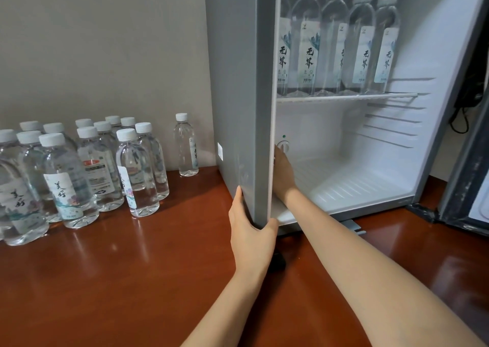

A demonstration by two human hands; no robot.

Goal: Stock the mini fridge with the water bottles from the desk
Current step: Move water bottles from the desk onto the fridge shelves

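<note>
Both at mini fridge (238,82): left hand (251,231) grips corner, right hand (283,173) inside.

Open grey mini fridge (238,82) holds shelved bottles (308,55) upright; capped water bottles (98,166) cluster on the desk (132,280) beside it.

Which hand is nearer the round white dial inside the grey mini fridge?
Right. The right hand sits below the round white dial; the left hand holds the grey mini fridge by its corner.
</note>
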